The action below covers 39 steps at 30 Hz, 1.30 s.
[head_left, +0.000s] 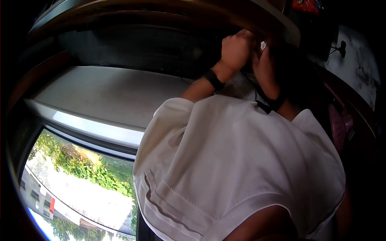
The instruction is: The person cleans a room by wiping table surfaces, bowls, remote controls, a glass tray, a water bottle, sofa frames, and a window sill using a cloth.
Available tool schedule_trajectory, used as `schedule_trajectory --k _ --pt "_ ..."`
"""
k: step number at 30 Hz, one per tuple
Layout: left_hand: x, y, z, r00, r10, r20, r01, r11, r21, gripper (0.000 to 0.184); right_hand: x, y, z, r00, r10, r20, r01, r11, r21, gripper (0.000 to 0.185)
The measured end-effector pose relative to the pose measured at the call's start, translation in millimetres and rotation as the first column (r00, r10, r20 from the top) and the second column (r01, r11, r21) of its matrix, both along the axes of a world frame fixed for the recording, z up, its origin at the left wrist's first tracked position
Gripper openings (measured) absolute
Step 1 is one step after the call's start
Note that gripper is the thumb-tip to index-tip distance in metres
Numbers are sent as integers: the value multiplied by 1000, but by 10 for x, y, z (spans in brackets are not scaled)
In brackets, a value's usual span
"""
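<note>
Both hands are close together under the edge of a dark wooden board (169, 14). My left hand (236, 51), with a black watch (214, 80) on its wrist, has its fingers curled closed; its fingertips are lost in shadow. Beside it, my right hand (264, 66) is also closed, its thumb side towards me. A small whitish piece (263, 45) shows at the tip of the right hand, too small and dark to name. A black band (276, 102) circles the right wrist. Thin cables (250, 80) show between the forearms.
A grey ledge (112, 90) runs along the left beneath a window (84, 184) with greenery outside. To the right are a pink item (339, 122) and a pale marbled surface (356, 60). A red packet (306, 6) lies at the top. Much of the right side is dark.
</note>
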<state>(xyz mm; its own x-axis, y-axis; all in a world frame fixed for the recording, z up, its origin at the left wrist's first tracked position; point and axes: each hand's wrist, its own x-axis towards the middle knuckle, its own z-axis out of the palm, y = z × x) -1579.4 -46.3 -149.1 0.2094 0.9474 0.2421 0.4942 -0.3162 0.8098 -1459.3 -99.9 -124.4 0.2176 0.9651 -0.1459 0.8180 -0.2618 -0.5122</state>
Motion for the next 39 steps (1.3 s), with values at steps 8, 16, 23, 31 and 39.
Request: schedule_trajectory --k 8,16,23,31,39 --pt "-80 -67 4 998 57 22 -57 998 -33 13 90 4 -80 978 206 38 -209 965 156 40" --pt "-287 163 14 930 366 -39 -366 930 13 15 -228 526 26 962 269 51 -269 963 -6 37" --pt "-356 -68 -13 830 544 120 -530 838 -130 20 -287 563 31 869 490 -63 -465 854 233 34" --pt "-515 -1010 -167 468 884 27 -812 442 -381 25 -684 397 -163 582 748 -318 -795 606 -29 47" --pt "-883 -2225 99 -59 997 -45 -935 -71 -349 29 -1741 -339 -192 -5 917 -398 -978 79 194 49"
